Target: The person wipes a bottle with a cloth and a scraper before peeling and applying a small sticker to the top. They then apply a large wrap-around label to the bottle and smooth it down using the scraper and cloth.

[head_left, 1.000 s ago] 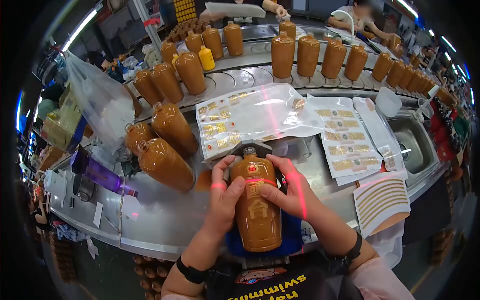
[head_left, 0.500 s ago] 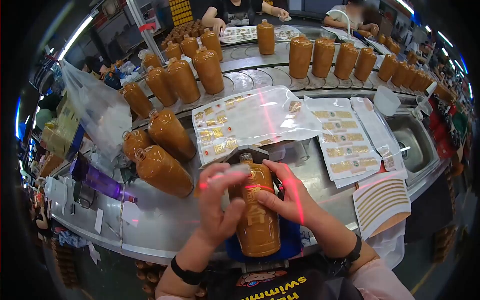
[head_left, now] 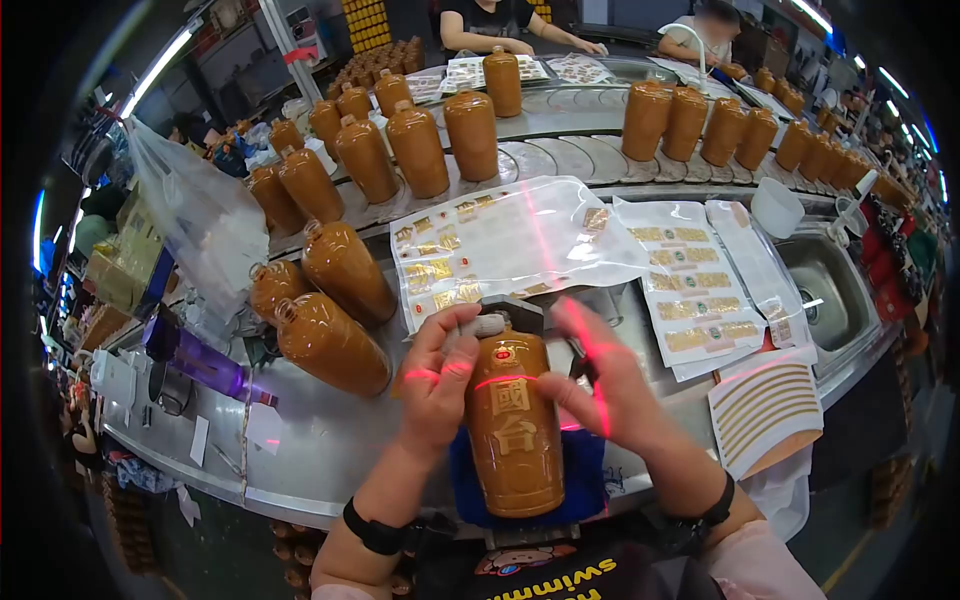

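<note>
A glossy brown bottle [head_left: 512, 440] with raised gold characters and a small red emblem lies face up in front of me, its neck pointing away, on a blue padded rest [head_left: 465, 480]. Curled at the bottle's left shoulder, my left hand [head_left: 440, 380] pinches a small whitish wad [head_left: 487, 325] against the neck end. My right hand [head_left: 610, 385] is at the bottle's right side, fingers spread and slightly blurred, the thumb near the bottle's edge. Red laser lines cross both hands and the bottle. A dark metal bracket [head_left: 515, 312] stands behind the neck.
Sticker sheets [head_left: 520, 235] lie beyond the bottle, with more label sheets [head_left: 690, 285] at right. Three brown bottles [head_left: 345, 270] stand close left. Further bottles [head_left: 418, 150] line the curved conveyor [head_left: 560, 155]. A sink [head_left: 830, 290] is at right. Two people sit across.
My right hand has moved off the bottle's face to the right and opened. My left hand has shifted toward the neck, uncovering the gold characters. The conveyor bottles have moved right.
</note>
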Available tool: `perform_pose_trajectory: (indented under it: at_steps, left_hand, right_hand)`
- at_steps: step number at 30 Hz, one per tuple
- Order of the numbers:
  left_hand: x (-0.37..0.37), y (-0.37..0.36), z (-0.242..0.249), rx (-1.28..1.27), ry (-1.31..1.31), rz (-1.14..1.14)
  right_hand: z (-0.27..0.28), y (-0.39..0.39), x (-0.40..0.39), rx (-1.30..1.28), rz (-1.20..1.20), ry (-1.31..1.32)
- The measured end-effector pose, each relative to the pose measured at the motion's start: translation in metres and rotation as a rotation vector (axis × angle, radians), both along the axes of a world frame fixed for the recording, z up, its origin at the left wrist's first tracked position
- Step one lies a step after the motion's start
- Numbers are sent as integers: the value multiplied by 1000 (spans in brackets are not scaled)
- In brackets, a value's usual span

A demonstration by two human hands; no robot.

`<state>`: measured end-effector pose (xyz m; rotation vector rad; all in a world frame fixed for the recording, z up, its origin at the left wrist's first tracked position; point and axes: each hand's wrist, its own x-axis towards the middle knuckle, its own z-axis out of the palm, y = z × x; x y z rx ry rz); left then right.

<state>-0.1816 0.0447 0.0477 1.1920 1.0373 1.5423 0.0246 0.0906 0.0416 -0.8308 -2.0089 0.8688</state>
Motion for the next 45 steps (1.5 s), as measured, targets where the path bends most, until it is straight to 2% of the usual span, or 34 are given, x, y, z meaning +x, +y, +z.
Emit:
perform_pose_trajectory:
  at_steps: [1,3,6,9,10,11,13,17,22,25,26,29,30,33,36,37,39,40,43,44,45]
  left_hand:
    - [2,0,-1,-3,-22,-5]
    - [5,2,-2,-13,-67,-22]
    - [3,4,-10,-27,-38,29]
    - [-8,-7,-10,413,432,169]
    - [-15,-14,10,545,884,179]
    - [-12,-15,11,557,916,153]
    - [-6,-16,11,588,986,105]
    - [-15,-12,9,656,1162,158]
    - [-18,-17,1,622,1096,178]
    - [-12,-27,-15,555,929,246]
    - [-10,-31,-20,530,858,276]
    - [-7,-43,-25,441,833,333]
    - [-6,-46,-27,433,843,349]
    - [-6,-57,-34,397,854,385]
    - [-8,-65,-39,347,811,396]
    - [-6,-67,-37,327,792,388]
    - [-2,-68,-37,305,760,368]
    - [-3,-69,-41,299,750,360]
    - [-9,-70,-39,344,813,364]
    - [-7,-70,-36,358,802,373]
    - [-6,-69,-32,374,795,378]
  right_hand:
    - [11,3,-1,31,-33,162]
    - [26,15,-4,53,31,176]
    - [44,34,-11,67,154,-76]
    - [35,44,-6,39,-48,10]
    - [36,37,-3,-68,13,108]
    - [34,33,-1,-203,119,181]
    - [29,28,2,-393,113,159]
    - [26,31,4,-321,20,157]
    - [30,25,0,-393,14,179]
    - [38,23,-3,-442,172,168]
    - [38,26,-6,-221,200,22]
    - [30,34,-22,131,-61,7]
    - [37,41,-24,584,-155,-82]
    - [54,-8,-19,787,190,-333]
    - [65,-29,-6,298,679,-113]
    - [55,-13,-10,271,636,-128]
    - [33,22,-24,273,39,-137]
    - [37,28,-17,497,-222,-183]
    - [40,-15,-9,-195,297,154]
    - [31,-19,-7,-123,218,92]
    - [1,-5,-7,8,28,147]
